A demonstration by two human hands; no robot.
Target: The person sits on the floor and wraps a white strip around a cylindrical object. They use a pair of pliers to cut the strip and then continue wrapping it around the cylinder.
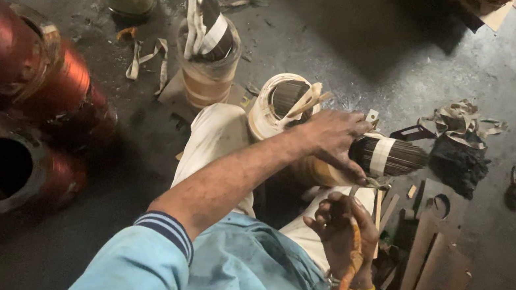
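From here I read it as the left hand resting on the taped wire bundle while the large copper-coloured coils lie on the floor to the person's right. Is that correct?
Not quite. In the head view the large copper-coloured coils lie on the floor to the person's left, not the right. The rest holds: the left hand rests on the taped wire bundle. The right hand is lower, holding a thin tool.

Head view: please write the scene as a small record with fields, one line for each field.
Setting: dark concrete floor, person seated, seen from above
Left hand: grips a bundle of dark wires wrapped with a white tape band
Right hand: below the bundle, holds a thin tool; cannot tell which kind
Between the legs: pale wound coil with white tape ends
Further back: second taped coil, upright
Left side: copper-coloured coils, blurred
Right side: brown board pieces, crumpled paper scraps
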